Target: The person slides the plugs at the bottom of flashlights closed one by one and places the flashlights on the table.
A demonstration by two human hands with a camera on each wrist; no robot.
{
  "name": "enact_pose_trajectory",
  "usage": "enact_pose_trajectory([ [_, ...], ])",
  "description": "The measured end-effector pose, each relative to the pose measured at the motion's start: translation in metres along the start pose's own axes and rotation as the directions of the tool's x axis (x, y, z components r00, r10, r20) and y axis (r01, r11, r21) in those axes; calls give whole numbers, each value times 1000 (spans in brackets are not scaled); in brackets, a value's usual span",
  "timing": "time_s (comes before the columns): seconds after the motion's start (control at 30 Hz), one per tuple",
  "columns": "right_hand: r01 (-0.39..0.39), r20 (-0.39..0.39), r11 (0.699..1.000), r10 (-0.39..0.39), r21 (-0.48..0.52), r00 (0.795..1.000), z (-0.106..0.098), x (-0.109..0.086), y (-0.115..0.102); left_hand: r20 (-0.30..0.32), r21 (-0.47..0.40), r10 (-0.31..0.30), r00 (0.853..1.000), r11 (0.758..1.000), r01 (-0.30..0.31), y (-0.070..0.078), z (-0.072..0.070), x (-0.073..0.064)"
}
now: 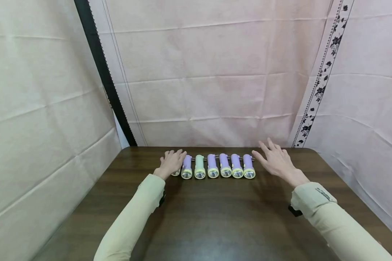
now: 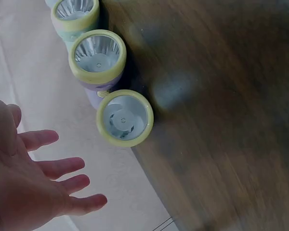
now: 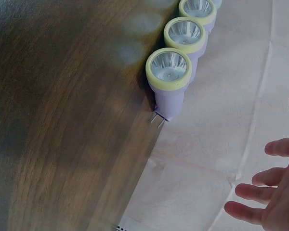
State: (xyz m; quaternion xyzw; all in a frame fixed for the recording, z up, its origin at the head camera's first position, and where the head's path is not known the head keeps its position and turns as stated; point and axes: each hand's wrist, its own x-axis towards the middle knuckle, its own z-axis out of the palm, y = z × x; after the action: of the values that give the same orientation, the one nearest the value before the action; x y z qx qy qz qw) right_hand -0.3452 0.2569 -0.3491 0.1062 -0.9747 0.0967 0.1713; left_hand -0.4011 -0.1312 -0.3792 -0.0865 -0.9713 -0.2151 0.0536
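Several small flashlights stand in a row near the table's far edge, their yellow-rimmed lenses facing me. Most are purple, like the rightmost flashlight; a green flashlight is among them. My left hand hovers over the row's left end, fingers spread, partly hiding the leftmost flashlight. Beyond the right end, my right hand is raised with fingers apart and holds nothing. In the right wrist view, two thin metal prongs stick out from the tail of the end flashlight.
The dark wooden table stretches from the row toward me. Pale cloth hangs behind its far edge and along both sides, with a black strip at left and a floral band at right.
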Motion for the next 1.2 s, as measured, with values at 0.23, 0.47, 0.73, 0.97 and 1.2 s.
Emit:
enact_pose_trajectory([
  [0.23,-2,8,1000,2,-11,1000,-1,1,2,24,-6,-13,1000,1000,13,-4,12,15],
  [0.47,2,19,1000,-2,-17,1000,1,4,2,13,1,-39,999,999,39,-13,17,25],
  [0.73,2,27,999,-1,-36,1000,2,5,4,30,-47,-96,995,994,97,-19,20,33],
  [0.97,-3,44,999,4,-38,999,4,6,3,51,-49,-177,983,983,179,-23,23,33],
  [1.2,-8,56,999,11,-41,998,6,8,4,20,-52,-204,979,977,205,-25,27,37],
])
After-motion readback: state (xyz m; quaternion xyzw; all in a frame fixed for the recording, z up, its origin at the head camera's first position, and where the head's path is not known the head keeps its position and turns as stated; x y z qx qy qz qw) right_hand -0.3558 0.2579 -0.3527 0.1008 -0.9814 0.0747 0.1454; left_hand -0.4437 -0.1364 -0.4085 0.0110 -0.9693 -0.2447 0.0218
